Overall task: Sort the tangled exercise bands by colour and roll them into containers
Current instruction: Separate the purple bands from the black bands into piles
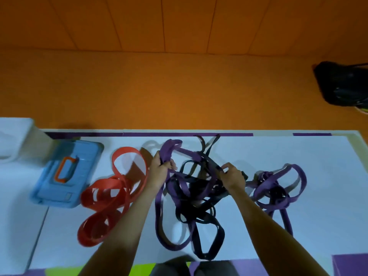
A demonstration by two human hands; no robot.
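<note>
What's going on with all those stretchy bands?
A person is untangling exercise bands on a white table. The left hand grips a purple band at the top of the middle tangle, and the right hand grips a black band in it. The red bands lie apart on the left, beside a blue container. Another purple bunch lies to the right.

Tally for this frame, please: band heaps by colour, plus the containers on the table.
Red heap: 1
Purple-and-black tangle: 1
Mostly purple heap: 1
Blue box: 1
White container: 1
Total: 5
Single bands are too tangled to count.
</note>
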